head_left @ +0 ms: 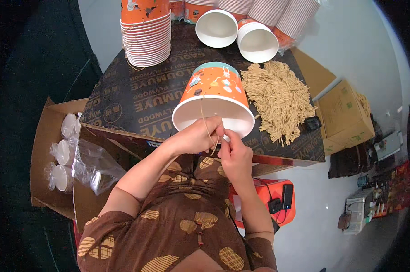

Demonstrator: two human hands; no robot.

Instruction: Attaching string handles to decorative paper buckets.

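Note:
An orange paper bucket [214,88] with a white inside lies tipped toward me on the dark board [137,97], its open mouth facing my hands. My left hand [196,137] grips the bucket's near rim and pinches a thin tan string [206,122] that runs up across the opening. My right hand [234,152] sits just to the right, fingers closed on the lower end of the same string at the rim. A loose heap of tan strings [279,97] lies right of the bucket.
A tall stack of orange buckets [146,31] stands at the back left, and more stacks lie on their sides at the back [254,36]. A cardboard box with bagged clear lids [64,154] sits at my left. Brown cartons [347,113] and an orange stool [277,199] are at my right.

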